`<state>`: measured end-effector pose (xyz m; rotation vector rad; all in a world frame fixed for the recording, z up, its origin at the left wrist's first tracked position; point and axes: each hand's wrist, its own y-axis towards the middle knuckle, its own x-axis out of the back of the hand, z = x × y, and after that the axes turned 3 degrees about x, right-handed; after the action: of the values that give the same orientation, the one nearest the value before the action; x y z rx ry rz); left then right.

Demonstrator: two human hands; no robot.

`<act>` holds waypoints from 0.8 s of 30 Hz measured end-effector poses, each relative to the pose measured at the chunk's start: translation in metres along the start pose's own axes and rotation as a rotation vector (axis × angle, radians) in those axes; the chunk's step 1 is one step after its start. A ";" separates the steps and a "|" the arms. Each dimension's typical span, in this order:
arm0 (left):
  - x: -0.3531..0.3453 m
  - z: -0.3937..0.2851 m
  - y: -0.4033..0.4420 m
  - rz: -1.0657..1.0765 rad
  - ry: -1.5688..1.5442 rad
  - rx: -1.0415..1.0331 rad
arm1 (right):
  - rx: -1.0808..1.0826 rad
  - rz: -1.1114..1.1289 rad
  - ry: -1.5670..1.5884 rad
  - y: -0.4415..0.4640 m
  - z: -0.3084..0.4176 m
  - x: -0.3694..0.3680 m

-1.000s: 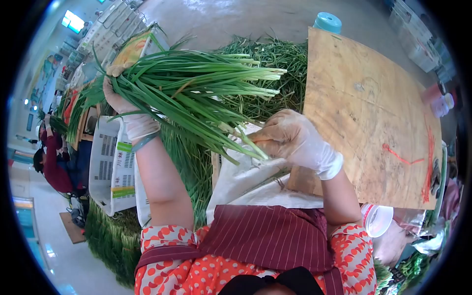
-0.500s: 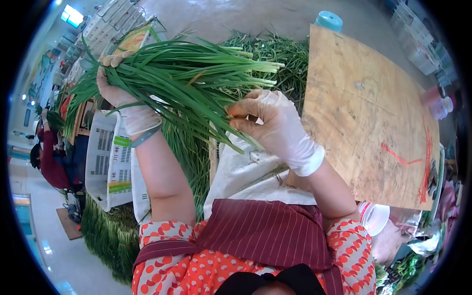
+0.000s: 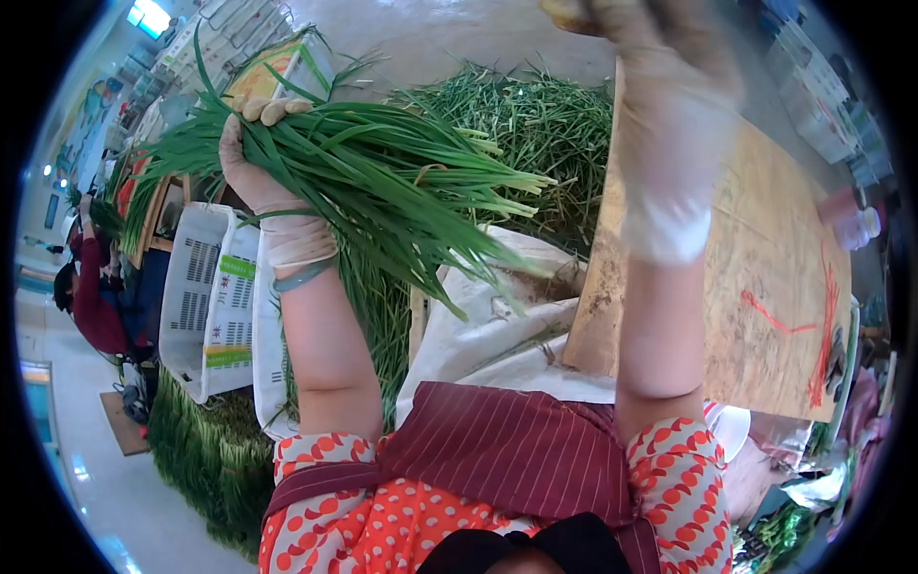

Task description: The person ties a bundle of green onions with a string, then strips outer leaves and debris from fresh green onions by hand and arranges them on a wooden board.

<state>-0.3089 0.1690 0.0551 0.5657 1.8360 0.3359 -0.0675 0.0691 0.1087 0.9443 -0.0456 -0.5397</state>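
Observation:
My gloved left hand [image 3: 253, 167] is closed around a thick bunch of garlic chives [image 3: 382, 158], with the pale cut ends pointing right and the leaf tips trailing left past the wrist. A few stems droop from the bunch over a white sheet [image 3: 478, 335] across my lap. My gloved right hand [image 3: 674, 143] is stretched out at the top of the view, above the far left edge of the wooden board [image 3: 755, 268]. Motion smears its fingers, and part of them reaches the frame's edge, so their grip is unclear.
Loose green leaves [image 3: 545, 134] lie heaped beyond the sheet. White crates [image 3: 196, 297] and more chives [image 3: 210, 450] are at my left. Red ties [image 3: 820, 354] lie on the board's right side. Another person [image 3: 96, 306] works at far left.
My right hand has left the stems and swung up and away to the right, over the board. The left hand still holds the chives, shifted slightly right.

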 end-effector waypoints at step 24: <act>0.005 -0.011 -0.011 0.095 -0.156 0.106 | 0.193 -0.055 0.024 0.022 -0.001 -0.025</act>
<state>-0.3226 0.1624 0.0489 0.7338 1.6865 0.2518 -0.0799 0.0919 0.1298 1.1429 -0.0507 -0.5822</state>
